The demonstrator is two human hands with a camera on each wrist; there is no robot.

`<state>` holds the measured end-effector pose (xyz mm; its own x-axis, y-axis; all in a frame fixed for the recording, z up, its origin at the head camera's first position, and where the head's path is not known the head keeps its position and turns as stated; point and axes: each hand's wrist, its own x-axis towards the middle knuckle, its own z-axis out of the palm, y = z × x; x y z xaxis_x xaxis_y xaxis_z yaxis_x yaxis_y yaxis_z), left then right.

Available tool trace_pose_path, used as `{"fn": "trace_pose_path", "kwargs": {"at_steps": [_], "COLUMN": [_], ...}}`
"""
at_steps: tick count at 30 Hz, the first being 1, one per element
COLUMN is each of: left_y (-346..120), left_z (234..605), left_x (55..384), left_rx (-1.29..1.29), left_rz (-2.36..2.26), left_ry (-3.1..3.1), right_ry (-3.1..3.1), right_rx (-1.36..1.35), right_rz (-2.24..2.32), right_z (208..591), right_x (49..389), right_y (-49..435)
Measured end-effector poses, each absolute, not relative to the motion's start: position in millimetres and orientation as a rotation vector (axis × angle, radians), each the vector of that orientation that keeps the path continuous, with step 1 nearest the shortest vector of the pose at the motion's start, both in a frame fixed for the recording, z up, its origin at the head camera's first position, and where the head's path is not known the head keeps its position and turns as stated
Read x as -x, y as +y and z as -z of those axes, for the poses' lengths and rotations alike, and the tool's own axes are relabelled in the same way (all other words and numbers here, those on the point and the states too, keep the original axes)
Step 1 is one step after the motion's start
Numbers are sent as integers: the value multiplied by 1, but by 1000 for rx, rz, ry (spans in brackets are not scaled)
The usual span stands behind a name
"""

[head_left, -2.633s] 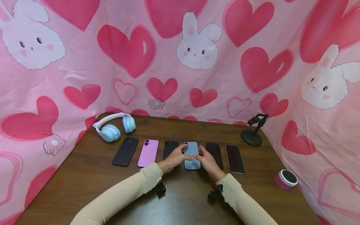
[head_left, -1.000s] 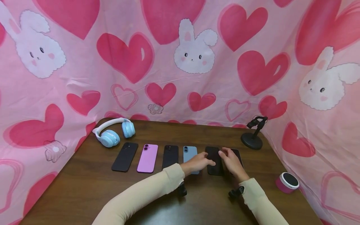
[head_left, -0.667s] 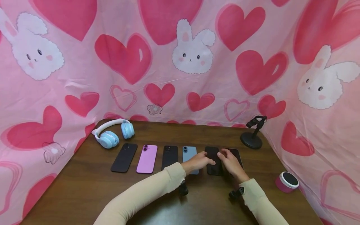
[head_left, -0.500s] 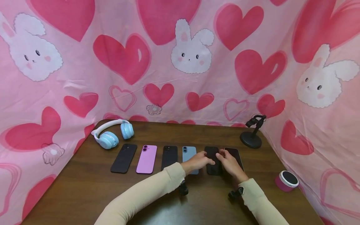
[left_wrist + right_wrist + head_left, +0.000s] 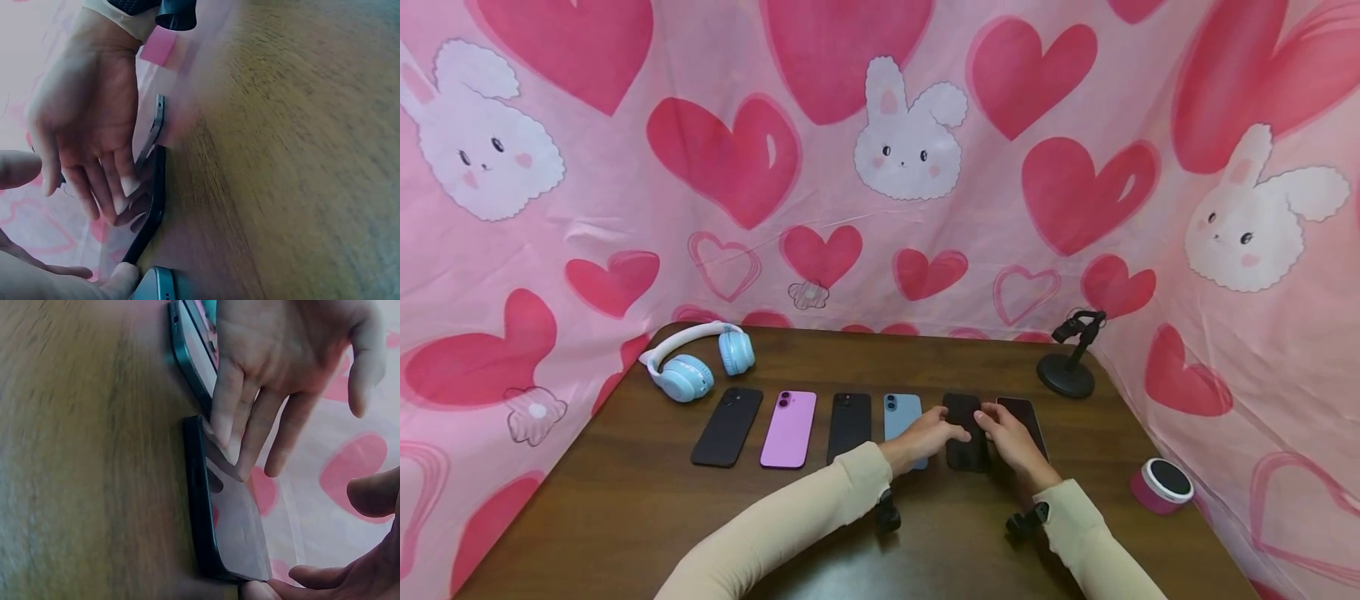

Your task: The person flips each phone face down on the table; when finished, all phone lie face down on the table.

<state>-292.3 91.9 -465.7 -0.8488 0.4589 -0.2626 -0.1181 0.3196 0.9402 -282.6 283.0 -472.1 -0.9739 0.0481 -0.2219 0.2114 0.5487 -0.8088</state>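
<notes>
A black phone (image 5: 966,457) lies flat between my hands, its upper face glossy in the right wrist view. My left hand (image 5: 922,437) reaches over the light-blue phone (image 5: 902,405), its fingertips at the black phone's left edge. Along the opposite edge lie the fingers of my right hand (image 5: 1013,440), which partly covers a silver-edged phone (image 5: 1024,410). Fingers of both hands look extended or loosely bent in the wrist views, with both thumbs raised. In the left wrist view, a left fingertip (image 5: 127,275) meets the dark phone (image 5: 157,187).
Farther left in the row are another black phone (image 5: 850,421), a pink phone (image 5: 788,429) and a dark phone (image 5: 727,427). Blue-white headphones (image 5: 687,377) lie at the back left. A black stand (image 5: 1066,375) and a pink-white round container (image 5: 1161,486) are at the right.
Both hands have moved right from the light-blue phone to the black phone beside it. Over the last second the right hand has shifted slightly left; the phones keep their row.
</notes>
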Motion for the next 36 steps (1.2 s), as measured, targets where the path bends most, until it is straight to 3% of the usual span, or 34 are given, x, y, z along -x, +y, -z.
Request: {"fn": "trace_pose_path", "kwargs": {"at_steps": [14,21,28,36], "left_y": [92,97,104,106], "left_z": [464,461,466,470], "left_x": [295,292,293,294], "left_rx": [-314,-370,-410,-441], "left_rz": [-1876,-2019,-1962,-1904], "left_ry": [1877,1750,1749,1758], "right_ry": [2549,2351,2204,2159], "right_rx": [-219,-96,3,-78], "right_rz": [1482,1752,1956,1998], "right_z": [472,469,462,461], "right_x": [286,281,272,270], "right_y": [282,279,277,279]}}
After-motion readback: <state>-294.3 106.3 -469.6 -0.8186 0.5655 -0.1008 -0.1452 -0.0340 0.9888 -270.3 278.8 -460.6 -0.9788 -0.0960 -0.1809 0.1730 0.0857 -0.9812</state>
